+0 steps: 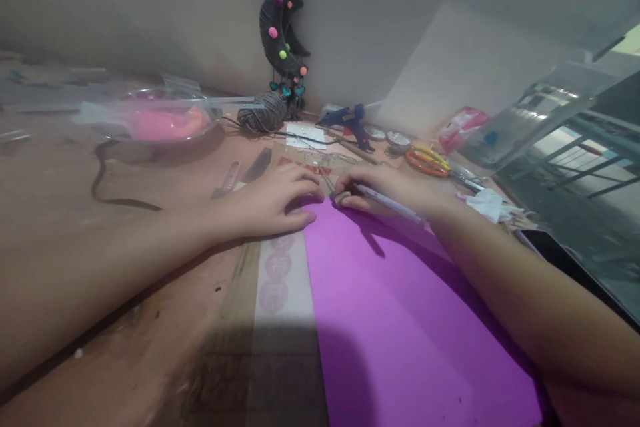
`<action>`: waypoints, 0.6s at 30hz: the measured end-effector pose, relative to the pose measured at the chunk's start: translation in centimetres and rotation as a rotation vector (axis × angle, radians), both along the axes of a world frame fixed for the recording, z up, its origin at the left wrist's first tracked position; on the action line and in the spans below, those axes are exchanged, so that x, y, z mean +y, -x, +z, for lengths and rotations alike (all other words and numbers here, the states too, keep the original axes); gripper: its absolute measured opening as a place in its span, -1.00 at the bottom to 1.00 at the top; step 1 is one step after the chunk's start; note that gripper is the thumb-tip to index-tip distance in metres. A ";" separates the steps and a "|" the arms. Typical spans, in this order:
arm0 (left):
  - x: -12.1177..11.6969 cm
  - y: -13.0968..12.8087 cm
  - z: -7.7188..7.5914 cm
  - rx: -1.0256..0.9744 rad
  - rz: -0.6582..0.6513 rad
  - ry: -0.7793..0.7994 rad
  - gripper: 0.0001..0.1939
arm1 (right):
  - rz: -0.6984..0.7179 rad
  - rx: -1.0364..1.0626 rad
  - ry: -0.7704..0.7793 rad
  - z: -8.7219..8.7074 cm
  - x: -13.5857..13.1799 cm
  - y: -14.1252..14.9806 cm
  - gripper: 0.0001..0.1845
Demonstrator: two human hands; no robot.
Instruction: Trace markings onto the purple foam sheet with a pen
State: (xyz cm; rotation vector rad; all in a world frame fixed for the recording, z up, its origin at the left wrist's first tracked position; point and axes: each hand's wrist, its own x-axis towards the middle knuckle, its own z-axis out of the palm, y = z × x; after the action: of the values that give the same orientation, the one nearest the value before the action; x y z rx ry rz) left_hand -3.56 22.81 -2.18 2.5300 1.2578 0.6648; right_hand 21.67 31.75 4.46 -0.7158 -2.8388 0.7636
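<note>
A purple sheet of paper (395,320) lies in front of me, over a brown board with a pale strip of reddish round prints (275,273). My left hand (287,197) lies at the sheet's far left corner, palm down with its fingers apart and holding nothing. My right hand (363,190) is closed on a slim pale pen (393,203) at the sheet's far edge; the pen's back end slants toward my wrist. Fingers hide its tip. A thin dark thing (327,181) shows by the right fingertips, too blurred to name.
Behind the hands lie grey yarn (263,112), a blue glue gun (347,121) and orange-yellow scissors (427,161). A clear bowl with pink contents (165,121) stands left. A box cutter (230,179) is near my left wrist. A dark-screened device (570,267) lies right. Moon ornaments (277,30) hang behind.
</note>
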 end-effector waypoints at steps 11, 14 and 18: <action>-0.1 0.0 -0.1 -0.006 0.031 0.018 -0.65 | -0.387 0.064 -0.438 0.6 3.5 -2.6 -0.73; -0.1 0.0 0.0 -0.006 0.030 0.011 -0.67 | -0.463 0.156 -0.412 2.0 3.3 -3.0 -0.78; -0.1 0.0 0.0 -0.003 0.026 0.013 -0.69 | -0.427 0.220 -0.305 3.1 2.7 -2.8 -0.91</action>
State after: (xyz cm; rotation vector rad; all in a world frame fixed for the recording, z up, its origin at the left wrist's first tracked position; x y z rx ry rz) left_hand -3.60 22.70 -2.17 2.5056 1.2913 0.6634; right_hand 24.50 34.46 7.58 -1.0578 -2.4033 0.3117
